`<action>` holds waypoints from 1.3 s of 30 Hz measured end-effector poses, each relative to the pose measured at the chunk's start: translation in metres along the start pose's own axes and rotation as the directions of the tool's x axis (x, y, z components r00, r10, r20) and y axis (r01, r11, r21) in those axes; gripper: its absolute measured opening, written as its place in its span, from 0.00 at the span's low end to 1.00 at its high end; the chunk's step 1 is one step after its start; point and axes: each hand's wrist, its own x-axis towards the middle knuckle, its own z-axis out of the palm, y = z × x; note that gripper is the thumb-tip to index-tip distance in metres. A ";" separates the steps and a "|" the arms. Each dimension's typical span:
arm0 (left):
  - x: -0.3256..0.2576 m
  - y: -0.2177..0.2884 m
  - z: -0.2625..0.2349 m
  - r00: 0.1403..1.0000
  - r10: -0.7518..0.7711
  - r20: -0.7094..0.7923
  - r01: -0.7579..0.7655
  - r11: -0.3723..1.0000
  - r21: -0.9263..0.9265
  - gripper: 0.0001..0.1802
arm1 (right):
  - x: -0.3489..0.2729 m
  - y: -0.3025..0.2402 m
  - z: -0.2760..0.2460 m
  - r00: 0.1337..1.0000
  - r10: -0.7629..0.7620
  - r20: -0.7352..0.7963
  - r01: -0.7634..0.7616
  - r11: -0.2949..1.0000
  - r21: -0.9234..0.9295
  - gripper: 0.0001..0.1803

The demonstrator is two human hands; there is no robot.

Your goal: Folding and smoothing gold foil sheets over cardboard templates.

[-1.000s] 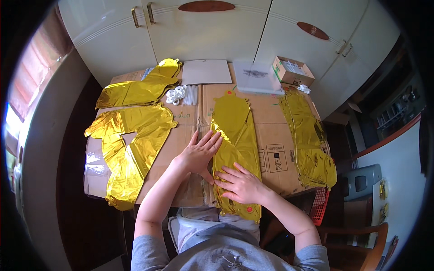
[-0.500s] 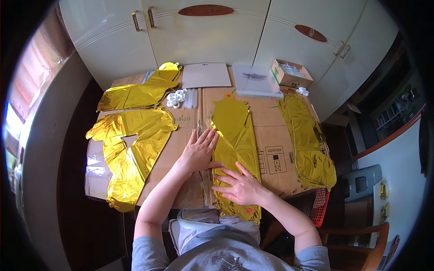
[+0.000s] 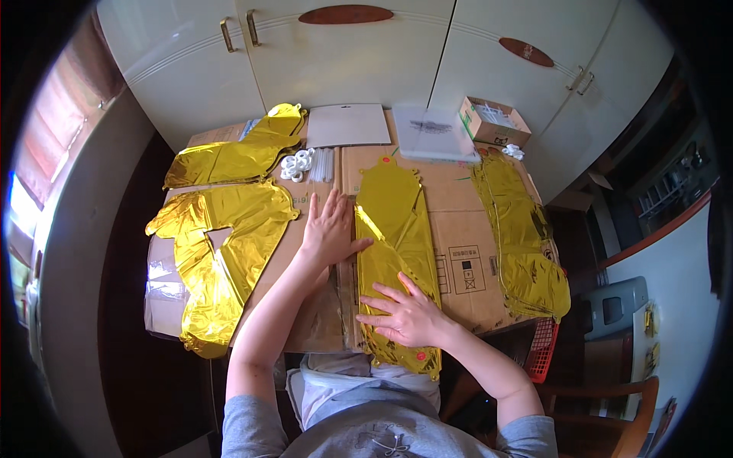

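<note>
Head view — right hand (image 3: 406, 314) lay, fingers spread, on middle gold foil (image 3: 390, 195); left hand (image 3: 330, 233) — fingers parted — overlapped its edge.

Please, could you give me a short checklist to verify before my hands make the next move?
1. Right hand on the middle gold foil: ok, it rests on the lower half.
2. Left hand touching this foil: cannot tell; its thumb reaches over the left edge.
3. Middle gold foil smooth: not ok, it looks creased.
4. Whole foil on the cardboard: not ok, its near end hangs past the edge.
5. White rings and clear tubes apart from this foil: ok, cardboard shows between.
</note>
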 end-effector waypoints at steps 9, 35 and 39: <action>-0.035 0.038 -0.017 0.930 0.366 0.043 -0.343 0.903 -0.260 0.38 | 0.000 0.002 0.003 0.999 0.027 0.022 -0.027 0.999 -0.022 0.22; 0.006 -0.006 -0.009 0.976 0.078 0.205 -0.065 0.995 -0.069 0.64 | -0.001 0.000 0.001 1.000 0.000 0.011 0.000 1.000 -0.003 0.24; 0.011 -0.006 0.000 0.976 0.050 0.213 -0.037 0.997 -0.063 0.59 | -0.002 -0.001 0.001 1.000 0.003 0.012 -0.003 1.000 -0.019 0.24</action>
